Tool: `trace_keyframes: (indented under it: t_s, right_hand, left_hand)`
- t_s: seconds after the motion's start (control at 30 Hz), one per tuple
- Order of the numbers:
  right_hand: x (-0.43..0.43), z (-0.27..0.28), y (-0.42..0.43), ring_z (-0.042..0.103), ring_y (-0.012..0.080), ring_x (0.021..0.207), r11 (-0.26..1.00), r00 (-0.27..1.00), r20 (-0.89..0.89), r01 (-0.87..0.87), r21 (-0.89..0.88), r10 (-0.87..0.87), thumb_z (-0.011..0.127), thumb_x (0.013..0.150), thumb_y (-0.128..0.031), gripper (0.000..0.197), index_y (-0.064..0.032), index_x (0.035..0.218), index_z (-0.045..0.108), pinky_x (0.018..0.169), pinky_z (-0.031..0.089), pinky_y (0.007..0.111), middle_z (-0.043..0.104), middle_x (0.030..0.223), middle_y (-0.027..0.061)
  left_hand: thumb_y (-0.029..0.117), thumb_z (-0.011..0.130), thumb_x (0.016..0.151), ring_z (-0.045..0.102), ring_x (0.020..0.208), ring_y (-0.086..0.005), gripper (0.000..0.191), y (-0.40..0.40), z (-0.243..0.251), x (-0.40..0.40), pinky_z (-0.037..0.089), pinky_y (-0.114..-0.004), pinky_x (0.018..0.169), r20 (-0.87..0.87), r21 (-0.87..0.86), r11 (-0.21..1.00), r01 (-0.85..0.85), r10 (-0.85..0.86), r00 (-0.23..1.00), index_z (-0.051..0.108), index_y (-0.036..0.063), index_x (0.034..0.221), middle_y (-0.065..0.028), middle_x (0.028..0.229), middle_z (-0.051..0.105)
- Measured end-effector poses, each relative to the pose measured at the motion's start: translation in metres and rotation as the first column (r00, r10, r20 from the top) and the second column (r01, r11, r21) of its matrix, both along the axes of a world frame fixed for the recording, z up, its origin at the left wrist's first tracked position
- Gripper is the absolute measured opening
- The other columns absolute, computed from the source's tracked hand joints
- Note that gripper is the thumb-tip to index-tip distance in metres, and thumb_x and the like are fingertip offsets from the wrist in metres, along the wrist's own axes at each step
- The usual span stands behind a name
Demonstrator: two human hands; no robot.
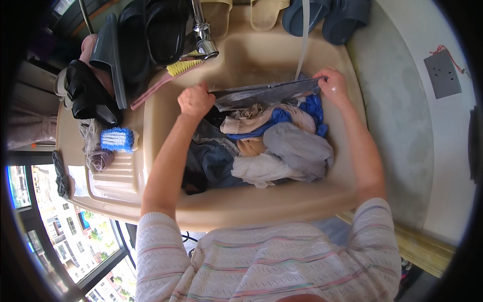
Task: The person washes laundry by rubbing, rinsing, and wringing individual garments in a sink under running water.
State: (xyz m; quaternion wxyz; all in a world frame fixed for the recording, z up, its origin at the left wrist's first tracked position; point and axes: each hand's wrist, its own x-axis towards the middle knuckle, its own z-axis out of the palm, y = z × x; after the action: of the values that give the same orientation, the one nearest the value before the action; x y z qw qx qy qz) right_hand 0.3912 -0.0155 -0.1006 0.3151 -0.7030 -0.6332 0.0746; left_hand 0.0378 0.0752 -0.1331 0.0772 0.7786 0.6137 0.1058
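Observation:
A thin dark grey piece of fabric [260,94] is stretched taut across the beige laundry sink [260,205]. My left hand [196,100] grips its left end, and the right end is pinched in my right hand [333,85]. White spots like suds show on the right hand. Below the fabric lies a heap of crumpled laundry: a grey garment [298,147], a white cloth [264,168], a peach garment [241,124], a blue cloth [314,111] and dark blue clothing [217,160]. The sink bottom under the heap is hidden.
A chrome faucet [205,39] overhangs the back left. Black slippers [166,30] and blue-grey slippers [343,22] line the rim. A pink brush with yellow bristles [185,68], a blue-and-white scrub brush [117,139] and a grey sock [99,156] lie left. A pale hose [304,37] hangs down behind.

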Motion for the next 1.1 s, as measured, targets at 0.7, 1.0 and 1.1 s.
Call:
trace_keyframes:
  t_s: [0.7,1.0,1.1]
  right_hand:
    - [-0.017,-0.014,-0.021,0.058,0.0222,0.071,0.920,0.995,-0.090,-0.065,-0.386,0.032,0.050,0.067,0.000,0.015,-0.0079,0.074,0.061,0.063,0.046,0.031,0.061,0.076,0.0081]
    - [-0.041,-0.047,-0.043,0.056,0.0275,0.082,0.687,0.873,0.025,-0.365,-0.629,0.487,0.058,0.064,-0.014,0.019,-0.0082,0.082,0.061,0.073,0.045,0.036,0.060,0.082,0.0116]
    - [-0.035,-0.037,-0.030,0.058,0.0262,0.081,0.597,0.864,-0.087,-0.412,-0.688,0.496,0.060,0.067,-0.018,0.022,-0.0073,0.086,0.062,0.071,0.045,0.035,0.061,0.084,0.0129]
  left_hand:
    - [0.009,0.055,0.062,0.056,0.083,-0.0289,0.022,-0.039,0.045,-0.032,0.046,-0.038,0.072,0.024,-0.316,0.822,0.474,-0.493,0.870,0.059,0.0124,0.084,-0.0104,0.083,0.058]
    - [0.015,0.061,0.066,0.050,0.098,-0.0282,0.044,-0.096,-0.030,0.004,0.044,-0.039,0.078,-0.065,-0.391,0.732,0.557,-0.626,0.777,0.051,0.0074,0.107,-0.0123,0.098,0.050]
    - [0.018,0.063,0.064,0.053,0.091,-0.0289,0.042,-0.097,-0.040,0.011,0.046,-0.038,0.075,-0.087,-0.324,0.759,0.565,-0.619,0.781,0.054,0.0072,0.104,-0.0125,0.093,0.054]
